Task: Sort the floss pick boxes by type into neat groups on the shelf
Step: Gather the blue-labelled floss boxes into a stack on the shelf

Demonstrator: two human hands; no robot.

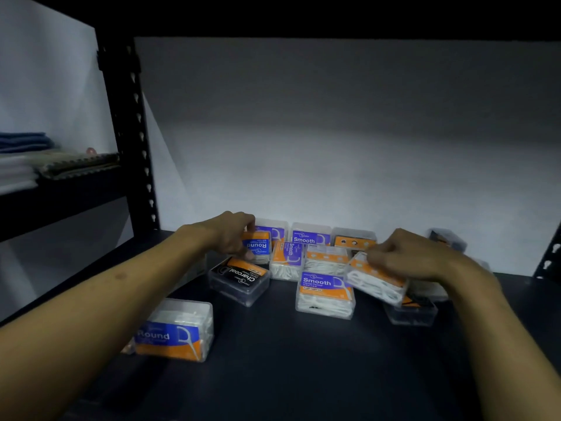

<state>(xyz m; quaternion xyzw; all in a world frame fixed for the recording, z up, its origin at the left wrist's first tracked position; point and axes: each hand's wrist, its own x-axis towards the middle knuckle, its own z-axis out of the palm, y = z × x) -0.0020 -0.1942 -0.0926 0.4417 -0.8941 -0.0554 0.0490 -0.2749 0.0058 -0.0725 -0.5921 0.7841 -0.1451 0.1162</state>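
Several clear floss pick boxes lie jumbled on the dark shelf (273,360). My left hand (230,235) grips a box labelled Round (258,246), its label upside down, at the pile's left. My right hand (406,256) holds a tilted box of white picks with an orange label (376,282), raised over the pile's right side. A Charcoal box (239,279) lies just below my left hand. A Smooth box (324,294) sits in the middle front. Another Round box (176,331) stands alone at the front left. More Smooth boxes (309,237) line the back.
A black upright post (133,132) bounds the shelf on the left, and another post (549,253) on the right. A white back wall stands behind the pile. A neighbouring shelf at far left carries folded cloths (24,159). A dark-pick box (413,309) lies under my right wrist.
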